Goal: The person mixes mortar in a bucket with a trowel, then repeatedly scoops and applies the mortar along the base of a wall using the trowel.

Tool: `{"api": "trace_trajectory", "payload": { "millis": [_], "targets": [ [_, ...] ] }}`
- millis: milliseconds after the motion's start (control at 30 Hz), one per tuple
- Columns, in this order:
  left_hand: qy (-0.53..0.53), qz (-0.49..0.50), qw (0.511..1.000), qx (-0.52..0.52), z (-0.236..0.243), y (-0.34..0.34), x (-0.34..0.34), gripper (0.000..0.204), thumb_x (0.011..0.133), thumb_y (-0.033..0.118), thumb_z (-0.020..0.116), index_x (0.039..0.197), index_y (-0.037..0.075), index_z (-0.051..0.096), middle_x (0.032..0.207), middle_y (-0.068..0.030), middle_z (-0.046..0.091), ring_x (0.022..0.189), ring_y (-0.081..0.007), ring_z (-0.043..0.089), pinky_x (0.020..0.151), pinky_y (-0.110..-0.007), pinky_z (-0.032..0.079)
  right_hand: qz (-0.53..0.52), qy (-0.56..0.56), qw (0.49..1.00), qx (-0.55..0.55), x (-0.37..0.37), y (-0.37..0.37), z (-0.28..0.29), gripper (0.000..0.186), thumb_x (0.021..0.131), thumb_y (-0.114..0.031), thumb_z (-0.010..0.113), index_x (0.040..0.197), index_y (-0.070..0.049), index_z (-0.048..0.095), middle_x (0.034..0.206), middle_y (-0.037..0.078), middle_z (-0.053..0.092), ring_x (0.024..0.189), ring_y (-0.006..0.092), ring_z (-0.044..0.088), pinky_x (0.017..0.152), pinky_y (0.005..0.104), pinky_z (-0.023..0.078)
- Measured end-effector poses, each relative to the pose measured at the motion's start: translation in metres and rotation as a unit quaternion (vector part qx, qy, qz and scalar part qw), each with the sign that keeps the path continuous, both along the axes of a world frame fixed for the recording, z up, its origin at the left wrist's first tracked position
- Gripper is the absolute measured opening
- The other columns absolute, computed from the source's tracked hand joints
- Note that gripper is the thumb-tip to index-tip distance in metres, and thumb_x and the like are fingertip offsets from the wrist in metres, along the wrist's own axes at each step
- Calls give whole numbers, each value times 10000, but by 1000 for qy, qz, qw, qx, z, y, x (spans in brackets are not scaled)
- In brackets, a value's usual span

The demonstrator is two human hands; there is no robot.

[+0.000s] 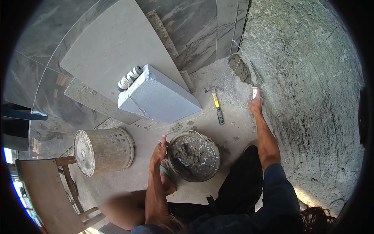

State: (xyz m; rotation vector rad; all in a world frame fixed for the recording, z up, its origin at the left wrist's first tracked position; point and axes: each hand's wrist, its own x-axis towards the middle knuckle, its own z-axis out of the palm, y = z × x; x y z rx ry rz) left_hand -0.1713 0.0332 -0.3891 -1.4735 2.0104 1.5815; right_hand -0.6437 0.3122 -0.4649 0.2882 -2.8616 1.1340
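My left hand (158, 152) is beside the left rim of a round basin (216, 150) on the floor. At least one finger stretches forward, and nothing shows in the hand; whether it touches the rim is unclear. Wet grey mortar (187, 153) lies inside the basin. My right arm reaches forward to the foot of the rough wall, where my right hand (255, 103) is closed around something pale that I cannot make out. Just beyond it, a patch of darker mortar (240, 69) sits at the wall's base. A yellow-and-black handled hammer (216, 105) lies on the floor between my hands.
A white block (163, 97) with a spool of cord (129, 78) stands before a leaning pale panel (113, 39). Thin string (265, 84) runs by the rough wall (315, 97). At left are an overturned bucket (105, 151) and a wooden chair (48, 191).
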Motion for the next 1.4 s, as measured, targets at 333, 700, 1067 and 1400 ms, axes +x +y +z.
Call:
{"api": "trace_trajectory", "payload": {
  "millis": [333,700,1067,1400],
  "targets": [
    [12,4,1000,-17,43,19,-21,1009,912,809,162,1223,-42,606,1095,-277,646,987,-359,624,793,-403,486,122,-61,988,66,140,78,108,258,956,-233,567,1058,4,580,900,249,653,846,451,628,771,481,481],
    [21,-13,1000,2,89,45,-26,883,945,754,256,1342,38,587,1258,-304,612,1255,-421,550,1047,-445,425,406,3,841,358,284,33,284,221,870,-206,629,999,-27,639,860,230,691,794,429,677,727,507,534],
    [87,-6,994,-63,81,57,-20,796,954,705,367,1324,42,607,1207,-259,660,1192,-415,593,1027,-457,442,627,260,608,412,353,-23,254,303,857,-191,623,1065,30,634,802,193,694,735,340,709,626,411,552],
    [112,42,992,-43,86,63,-29,634,985,586,421,1233,56,664,1210,-275,651,1233,-422,565,1044,-454,419,517,40,738,431,271,-10,244,372,928,-244,562,1168,40,582,885,265,684,807,431,693,748,512,549]
  ]
}}
